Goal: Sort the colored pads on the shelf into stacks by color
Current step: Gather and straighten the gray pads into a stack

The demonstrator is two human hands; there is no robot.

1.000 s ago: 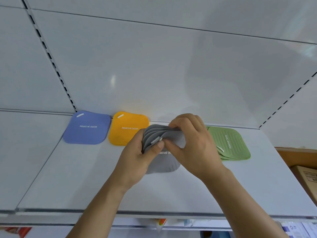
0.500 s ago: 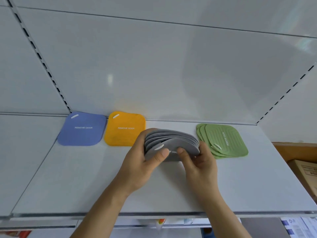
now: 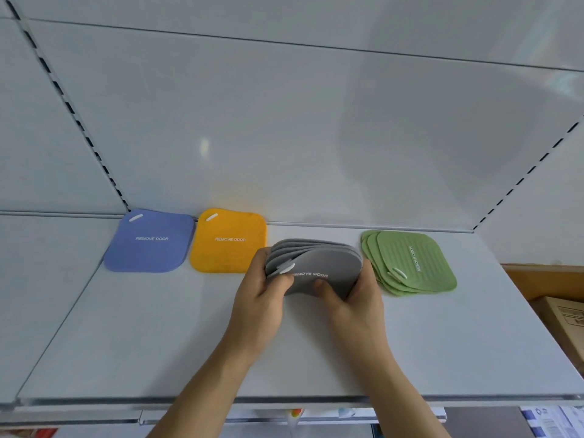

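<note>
White shelf (image 3: pixel 158 336); white back panel (image 3: pixel 284 137)

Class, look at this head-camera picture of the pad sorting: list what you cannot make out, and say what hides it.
- Head view: exact number of grey pads; the left hand and right hand cover their lower edges.
- Head view: whether the blue pad or orange pad tops a stack; seen from above.
- Head view: cardboard box; cut off by the right edge.

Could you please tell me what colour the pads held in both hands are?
Grey: the gray pads, seen in the head view.
</note>
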